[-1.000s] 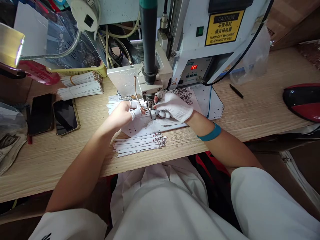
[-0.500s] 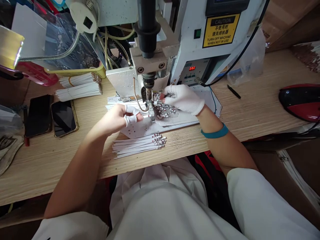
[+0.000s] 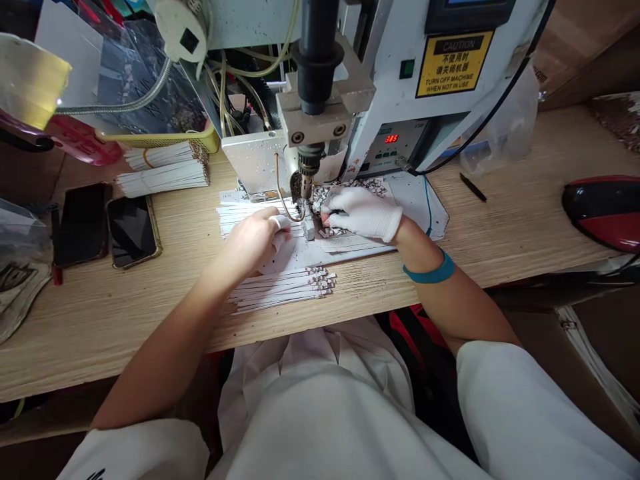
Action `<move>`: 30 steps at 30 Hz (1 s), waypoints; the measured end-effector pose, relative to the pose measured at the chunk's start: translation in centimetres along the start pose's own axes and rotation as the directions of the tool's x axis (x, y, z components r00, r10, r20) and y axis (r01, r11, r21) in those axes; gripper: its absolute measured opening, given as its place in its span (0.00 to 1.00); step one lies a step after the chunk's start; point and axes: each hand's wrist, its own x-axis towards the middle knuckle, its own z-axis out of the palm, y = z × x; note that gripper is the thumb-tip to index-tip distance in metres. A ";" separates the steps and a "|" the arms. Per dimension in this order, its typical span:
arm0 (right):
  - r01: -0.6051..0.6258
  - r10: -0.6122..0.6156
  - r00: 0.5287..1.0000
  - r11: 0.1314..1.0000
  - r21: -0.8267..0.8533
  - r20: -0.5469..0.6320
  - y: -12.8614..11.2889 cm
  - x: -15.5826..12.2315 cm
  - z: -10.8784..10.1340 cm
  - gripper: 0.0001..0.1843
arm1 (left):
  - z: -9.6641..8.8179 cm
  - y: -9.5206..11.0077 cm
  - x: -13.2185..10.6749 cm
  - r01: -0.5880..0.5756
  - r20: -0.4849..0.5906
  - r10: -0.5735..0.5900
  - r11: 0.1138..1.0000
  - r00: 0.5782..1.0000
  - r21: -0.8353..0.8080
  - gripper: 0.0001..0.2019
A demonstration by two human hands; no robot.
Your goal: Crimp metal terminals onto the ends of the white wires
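— Where does the grey block (image 3: 309, 231) sit on your feed?

— I have it on the white board (image 3: 295, 257), set back from the front edge of the tabletop (image 3: 380, 283), just below the dark nozzle (image 3: 307, 185). Its long axis runs roughly between the back and front edges, leaning slightly.

— What flanks it?

— It lies between the two: rightward of my left hand (image 3: 257, 240), leftward of my gloved right hand (image 3: 363, 212). The right fingertips look a little nearer. I see neither side touching it.

— Pinching anything?

— The left fingers are curled in, with white finger covers (image 3: 281, 222) showing; I cannot tell whether something is caught between them. The right thumb and forefinger are drawn close together at the heap of small pieces (image 3: 333, 233); whether one is gripped is too small for me to make out.

— And the strips?

— The front strips (image 3: 277, 290) lie near the front edge, nearly along it, tipped ends to the right. The back strips (image 3: 233, 217) run much the same way, beyond my left hand.
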 end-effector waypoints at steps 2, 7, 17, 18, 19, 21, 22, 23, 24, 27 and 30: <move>-0.054 0.057 0.997 0.996 0.065 -0.043 -0.4 0.0 0.0 0.04 | 0.1 0.0 0.0 -0.010 0.008 0.009 0.997 1.000 0.075 0.14; -0.365 0.419 0.908 0.762 0.536 0.023 -1.0 0.1 0.5 0.04 | -0.5 -0.1 0.0 -0.028 0.032 0.027 0.999 0.999 0.026 0.12; -0.287 0.369 0.919 0.394 0.873 0.136 -2.2 0.5 1.3 0.05 | -1.6 -0.2 -0.2 0.235 0.184 -0.165 0.845 0.969 -0.481 0.14; -0.287 0.374 0.918 0.395 0.873 0.133 -2.4 0.5 1.3 0.05 | -1.6 -0.3 -0.1 0.270 0.202 -0.189 0.801 0.961 -0.533 0.15; -0.286 0.378 0.917 0.394 0.873 0.130 -2.5 0.6 1.3 0.06 | -1.5 -0.4 -0.1 0.299 0.213 -0.213 0.755 0.954 -0.584 0.15; -0.284 0.378 0.917 0.391 0.875 0.129 -2.6 0.7 1.4 0.06 | -1.4 -0.5 -0.1 0.339 0.219 -0.259 0.666 0.941 -0.665 0.16; -0.280 0.375 0.918 0.392 0.876 0.126 -2.5 0.8 1.5 0.07 | -1.3 -0.5 0.0 0.349 0.220 -0.275 0.631 0.936 -0.693 0.16; -0.273 0.366 0.922 0.396 0.877 0.122 -2.4 0.8 1.6 0.07 | -1.2 -0.4 0.0 0.351 0.219 -0.283 0.604 0.934 -0.715 0.17; -0.263 0.354 0.928 0.401 0.878 0.116 -2.4 0.8 1.7 0.07 | -1.1 -0.4 0.1 0.349 0.218 -0.284 0.585 0.934 -0.732 0.17; -0.234 0.324 0.941 0.404 0.884 0.100 -2.2 0.8 2.0 0.07 | -0.7 -0.2 0.4 0.335 0.204 -0.283 0.568 0.937 -0.751 0.18; -0.225 0.319 0.943 0.393 0.892 0.098 -2.1 0.9 2.1 0.07 | -0.6 0.3 0.8 0.336 0.176 -0.309 0.606 0.935 -0.721 0.19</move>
